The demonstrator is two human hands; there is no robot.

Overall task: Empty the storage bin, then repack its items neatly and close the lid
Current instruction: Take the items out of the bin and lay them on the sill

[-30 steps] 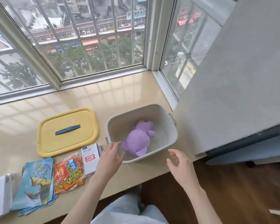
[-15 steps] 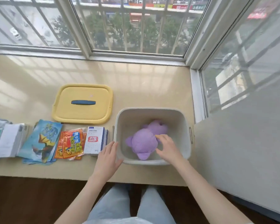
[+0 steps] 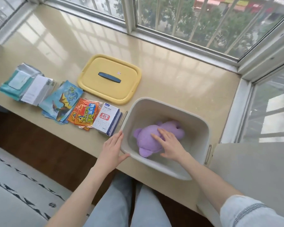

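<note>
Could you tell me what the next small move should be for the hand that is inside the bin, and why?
Probably close the right hand around the purple plush toy and lift it out. It lies flat on the toy, the only thing left in the bin; the left hand steadies the rim, and the lid is off.

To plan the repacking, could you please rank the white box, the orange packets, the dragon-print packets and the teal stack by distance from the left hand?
1. White box, just beyond the left hand.
2. Orange packets, further left.
3. Dragon-print packets, left again.
4. Teal stack, far left.
</note>
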